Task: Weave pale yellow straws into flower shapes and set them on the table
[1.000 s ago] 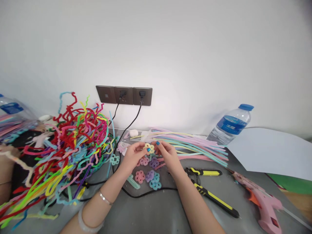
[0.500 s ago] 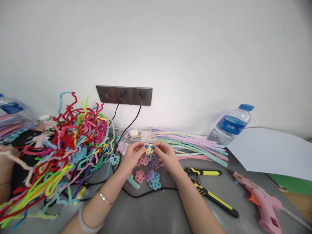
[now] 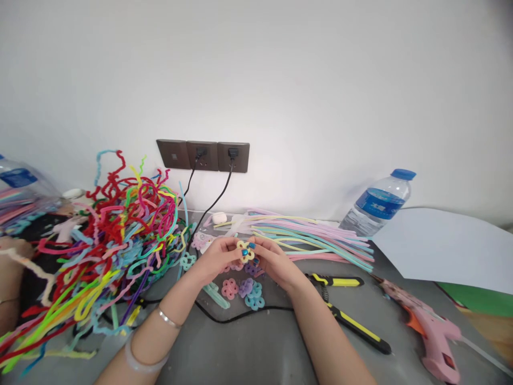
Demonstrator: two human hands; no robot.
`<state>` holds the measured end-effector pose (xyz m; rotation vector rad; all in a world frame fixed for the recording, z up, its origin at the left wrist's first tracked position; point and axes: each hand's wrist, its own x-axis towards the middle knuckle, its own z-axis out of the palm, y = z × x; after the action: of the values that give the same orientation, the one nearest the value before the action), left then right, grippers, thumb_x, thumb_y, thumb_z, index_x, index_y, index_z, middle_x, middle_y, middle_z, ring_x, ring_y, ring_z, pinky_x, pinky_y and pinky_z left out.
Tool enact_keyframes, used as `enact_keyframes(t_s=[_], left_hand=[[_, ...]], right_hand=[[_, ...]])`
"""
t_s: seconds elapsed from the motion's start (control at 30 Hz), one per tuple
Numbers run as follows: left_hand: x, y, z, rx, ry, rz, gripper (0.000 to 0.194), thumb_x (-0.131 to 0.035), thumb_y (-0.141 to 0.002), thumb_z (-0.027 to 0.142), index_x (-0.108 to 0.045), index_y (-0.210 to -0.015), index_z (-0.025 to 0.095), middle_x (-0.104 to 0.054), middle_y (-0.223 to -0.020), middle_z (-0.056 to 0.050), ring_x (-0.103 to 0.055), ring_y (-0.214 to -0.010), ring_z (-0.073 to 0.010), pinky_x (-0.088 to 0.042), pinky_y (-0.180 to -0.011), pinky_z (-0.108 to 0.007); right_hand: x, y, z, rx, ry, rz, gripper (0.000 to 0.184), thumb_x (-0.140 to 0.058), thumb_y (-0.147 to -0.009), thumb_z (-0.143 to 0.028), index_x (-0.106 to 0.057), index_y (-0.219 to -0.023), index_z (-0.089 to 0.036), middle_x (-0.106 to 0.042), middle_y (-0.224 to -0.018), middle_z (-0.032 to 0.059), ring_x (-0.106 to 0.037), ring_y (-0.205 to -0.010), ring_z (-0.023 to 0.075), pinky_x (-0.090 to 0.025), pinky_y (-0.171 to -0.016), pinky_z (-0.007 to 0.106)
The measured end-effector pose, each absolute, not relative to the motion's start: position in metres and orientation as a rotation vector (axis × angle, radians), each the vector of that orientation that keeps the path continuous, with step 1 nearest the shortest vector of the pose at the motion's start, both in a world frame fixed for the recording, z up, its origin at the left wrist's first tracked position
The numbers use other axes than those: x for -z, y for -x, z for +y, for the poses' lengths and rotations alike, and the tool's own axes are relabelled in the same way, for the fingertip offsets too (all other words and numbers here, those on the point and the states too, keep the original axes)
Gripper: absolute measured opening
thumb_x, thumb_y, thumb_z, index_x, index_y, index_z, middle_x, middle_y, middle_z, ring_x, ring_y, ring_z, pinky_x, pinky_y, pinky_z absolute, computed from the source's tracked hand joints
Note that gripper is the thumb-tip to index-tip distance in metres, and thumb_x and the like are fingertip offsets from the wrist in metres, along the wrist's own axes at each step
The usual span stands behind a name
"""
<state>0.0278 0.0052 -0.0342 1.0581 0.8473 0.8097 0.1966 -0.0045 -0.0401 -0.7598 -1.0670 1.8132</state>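
Between my two hands is a small pale yellow pipe-cleaner flower (image 3: 246, 252), pinched at its edges. My left hand (image 3: 219, 258) grips it from the left with thumb and fingers, and my right hand (image 3: 273, 261) pinches it from the right. Just below lie finished-looking flowers: a pink flower (image 3: 230, 289), a purple flower (image 3: 246, 287) and a blue flower (image 3: 254, 297). More pink and purple ones are partly hidden behind my fingers. A mint flower (image 3: 187, 261) rests left of my left hand, and short mint pieces (image 3: 216, 295) lie under my left wrist.
A big tangle of colourful pipe cleaners (image 3: 124, 240) fills the left. Pastel straight ones (image 3: 312, 235) lie behind my hands. Yellow-black pliers (image 3: 352, 315), a pink glue gun (image 3: 435, 337), a water bottle (image 3: 380, 200) and white paper (image 3: 441, 246) are rightward. Another person's hand (image 3: 14, 267) is far left.
The yellow flower has come slightly down and tilted between my fingers. My right fingers have shifted their grip around it, while the surrounding things stay put.
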Motion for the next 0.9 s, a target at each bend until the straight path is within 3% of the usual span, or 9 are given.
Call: enact_keyframes(t_s=[0.17, 0.37, 0.57, 0.9], left_hand=[[0.03, -0.026, 0.004, -0.768, -1.052, 0.818, 0.034, -0.081, -0.065, 0.036, -0.068, -0.084, 0.011, -0.062, -0.071, -0.001, -0.058, -0.057, -0.0094, -0.044, -0.054, -0.022], [0.034, -0.032, 0.002, -0.885, -0.95, 0.78, 0.029, -0.081, -0.066, 0.03, -0.066, -0.085, 0.014, -0.062, -0.078, -0.001, -0.058, -0.068, -0.011, -0.049, -0.062, -0.024], [0.037, -0.042, 0.0, -0.954, -0.908, 0.774, 0.024, -0.078, -0.067, 0.028, -0.066, -0.082, 0.014, -0.059, -0.074, 0.001, -0.052, -0.063, -0.0083, -0.043, -0.056, -0.021], [0.031, -0.035, -0.001, -0.833, -1.018, 0.854, 0.023, -0.078, -0.064, 0.03, -0.067, -0.078, 0.014, -0.059, -0.071, 0.001, -0.054, -0.063, -0.0093, -0.042, -0.06, -0.023]], right_hand=[[0.039, -0.196, -0.007, -1.897, 0.706, -1.054, 0.025, -0.073, -0.075, -0.041, -0.062, -0.079, -0.019, -0.051, -0.067, -0.0022, -0.043, -0.058, 0.011, -0.03, -0.055, 0.025], [0.043, -0.197, -0.003, -1.701, 0.748, -1.067, 0.028, -0.071, -0.078, -0.045, -0.057, -0.079, -0.021, -0.049, -0.071, -0.0027, -0.04, -0.06, 0.0114, -0.032, -0.058, 0.025], [0.045, -0.193, -0.002, -1.671, 0.741, -1.104, 0.03, -0.07, -0.078, -0.046, -0.057, -0.077, -0.02, -0.046, -0.067, -0.0033, -0.037, -0.059, 0.011, -0.031, -0.056, 0.025], [0.037, -0.2, -0.007, -1.95, 0.682, -0.982, 0.025, -0.075, -0.073, -0.039, -0.064, -0.081, -0.019, -0.053, -0.068, -0.0019, -0.045, -0.057, 0.0101, -0.034, -0.053, 0.023]])
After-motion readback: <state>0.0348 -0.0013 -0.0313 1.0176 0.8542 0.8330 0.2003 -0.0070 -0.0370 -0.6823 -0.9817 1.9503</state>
